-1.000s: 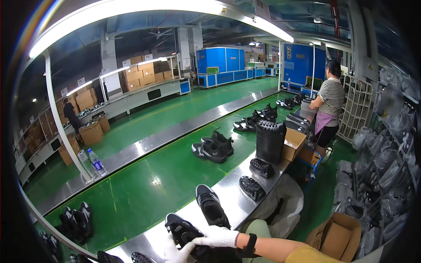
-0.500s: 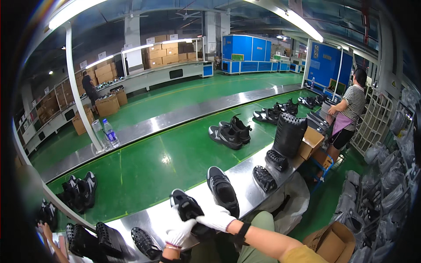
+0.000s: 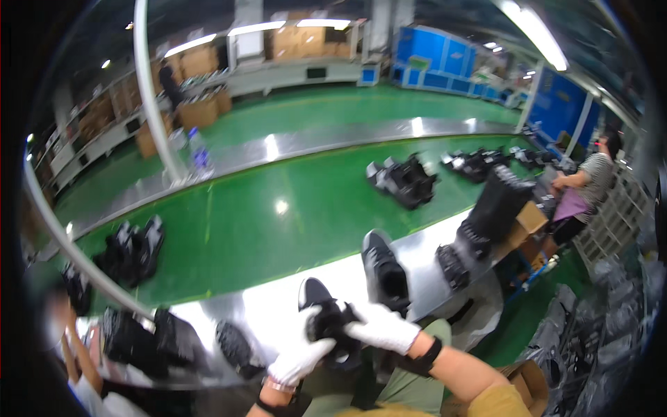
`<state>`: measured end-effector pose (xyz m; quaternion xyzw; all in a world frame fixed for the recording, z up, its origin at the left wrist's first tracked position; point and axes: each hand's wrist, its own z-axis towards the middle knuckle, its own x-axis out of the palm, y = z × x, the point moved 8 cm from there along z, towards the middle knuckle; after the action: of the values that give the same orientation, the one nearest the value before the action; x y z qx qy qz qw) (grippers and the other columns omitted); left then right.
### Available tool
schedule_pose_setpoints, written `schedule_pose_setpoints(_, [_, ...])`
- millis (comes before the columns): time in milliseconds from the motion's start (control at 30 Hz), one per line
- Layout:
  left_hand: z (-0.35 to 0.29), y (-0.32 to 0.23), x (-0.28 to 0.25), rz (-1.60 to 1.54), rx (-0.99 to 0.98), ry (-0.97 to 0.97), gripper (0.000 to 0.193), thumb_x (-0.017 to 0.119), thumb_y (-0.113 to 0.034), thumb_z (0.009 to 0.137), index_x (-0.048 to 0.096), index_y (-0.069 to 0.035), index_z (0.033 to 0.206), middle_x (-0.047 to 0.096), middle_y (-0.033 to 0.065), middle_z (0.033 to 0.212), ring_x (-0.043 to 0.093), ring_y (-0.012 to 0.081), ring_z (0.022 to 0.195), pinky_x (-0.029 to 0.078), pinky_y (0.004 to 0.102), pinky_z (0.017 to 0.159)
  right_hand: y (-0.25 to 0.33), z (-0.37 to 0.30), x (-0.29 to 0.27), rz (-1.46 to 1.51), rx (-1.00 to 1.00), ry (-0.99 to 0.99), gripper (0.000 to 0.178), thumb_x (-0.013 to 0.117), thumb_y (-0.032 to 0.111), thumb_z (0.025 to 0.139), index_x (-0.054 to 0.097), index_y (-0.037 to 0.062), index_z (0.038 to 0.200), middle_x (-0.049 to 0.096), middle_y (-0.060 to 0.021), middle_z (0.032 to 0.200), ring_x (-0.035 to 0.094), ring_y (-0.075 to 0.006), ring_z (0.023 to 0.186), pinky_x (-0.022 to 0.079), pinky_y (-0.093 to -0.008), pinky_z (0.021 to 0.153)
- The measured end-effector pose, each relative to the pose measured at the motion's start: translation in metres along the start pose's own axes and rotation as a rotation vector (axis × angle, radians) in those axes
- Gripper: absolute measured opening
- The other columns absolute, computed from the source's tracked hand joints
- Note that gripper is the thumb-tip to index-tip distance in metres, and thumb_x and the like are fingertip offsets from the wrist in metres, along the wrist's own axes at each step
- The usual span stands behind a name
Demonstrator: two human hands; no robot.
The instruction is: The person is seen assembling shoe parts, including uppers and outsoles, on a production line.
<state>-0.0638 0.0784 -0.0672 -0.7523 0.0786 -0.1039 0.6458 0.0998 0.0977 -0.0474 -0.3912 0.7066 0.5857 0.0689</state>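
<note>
One shoe, two white-gloved hands on it! The left hand [image 3: 300,354] has the black shoe [image 3: 331,321] by its near left side, fingers half curled, thumb reaching in toward the heel. Over comes the right hand [image 3: 385,328] from the other side, fingers bent onto the right of the opening, gap narrow; how firmly it presses, I cannot tell. The shoe sits at the near edge of the metal ledge [image 3: 274,306], pale toe pointing away. Just right of it stands one second shoe [image 3: 384,267], also toe-away. Count the left of the ledge: two bulky black pieces [image 3: 174,337] side by side, then one studded black piece [image 3: 234,344]. Out on the green surface [image 3: 257,229], one pair of shoes [image 3: 403,182], plus a dark shoe cluster [image 3: 132,251] at left, too blurred to count. One bottle [image 3: 199,149] beyond, one striped-top co-worker [image 3: 594,177] at right, one dark-clothed person [image 3: 169,82] far left.
</note>
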Motion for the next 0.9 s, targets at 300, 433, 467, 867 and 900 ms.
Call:
schedule_pose_setpoints(300, [0.001, 0.008, -0.010, 0.245, 0.063, -0.139, 0.064, 0.076, -0.010, 0.069, 0.055, -0.003, 0.130, 0.064, 0.0134, 0.110, 0.064, 0.0271, 0.097, 0.053, 0.0363, 0.091, 0.008, 0.000, 0.006, -0.154, 0.052, -0.052, 0.046, 0.069, 0.036, 0.088, 0.059, 0.0021, 0.118, 0.068, -0.0236, 0.103, 0.067, -0.0403, 0.098, 0.053, -0.0446, 0.087])
schedule_pose_setpoints(433, [0.002, 0.001, -0.007, 0.483, 0.135, -0.279, 0.063, 0.073, -0.012, 0.071, 0.055, -0.004, 0.130, 0.062, 0.0207, 0.119, 0.062, 0.0364, 0.110, 0.051, 0.0407, 0.096, 0.009, -0.001, 0.014, -0.297, -0.097, -0.290, 0.029, 0.067, 0.026, 0.090, 0.058, 0.0008, 0.100, 0.065, -0.0246, 0.088, 0.065, -0.0434, 0.086, 0.052, -0.0480, 0.075])
schedule_pose_setpoints(467, [0.003, 0.001, -0.009, 0.516, 0.139, -0.323, 0.062, 0.072, -0.013, 0.071, 0.056, -0.004, 0.130, 0.062, 0.0222, 0.121, 0.061, 0.0382, 0.114, 0.050, 0.0420, 0.098, 0.006, -0.001, 0.016, -0.294, -0.101, -0.294, 0.029, 0.067, 0.026, 0.090, 0.058, 0.0008, 0.100, 0.065, -0.0246, 0.088, 0.065, -0.0434, 0.086, 0.052, -0.0480, 0.075])
schedule_pose_setpoints(867, [-0.013, -0.011, -0.013, 0.363, 0.042, -0.235, 0.058, 0.072, -0.015, 0.075, 0.056, -0.002, 0.129, 0.065, 0.0201, 0.111, 0.063, 0.0332, 0.108, 0.051, 0.0391, 0.094, 0.012, -0.006, 0.011, -0.140, -0.170, -0.144, 0.035, 0.064, 0.032, 0.091, 0.061, 0.0005, 0.106, 0.066, -0.0260, 0.096, 0.065, -0.0440, 0.094, 0.053, -0.0480, 0.082])
schedule_pose_setpoints(900, [-0.013, -0.007, -0.011, 0.355, -0.001, -0.162, 0.057, 0.071, -0.014, 0.075, 0.056, -0.002, 0.129, 0.065, 0.0209, 0.112, 0.063, 0.0342, 0.110, 0.051, 0.0400, 0.095, 0.012, -0.006, 0.012, -0.138, -0.169, -0.142, 0.035, 0.064, 0.032, 0.091, 0.061, 0.0005, 0.106, 0.066, -0.0260, 0.096, 0.065, -0.0440, 0.094, 0.053, -0.0480, 0.082])
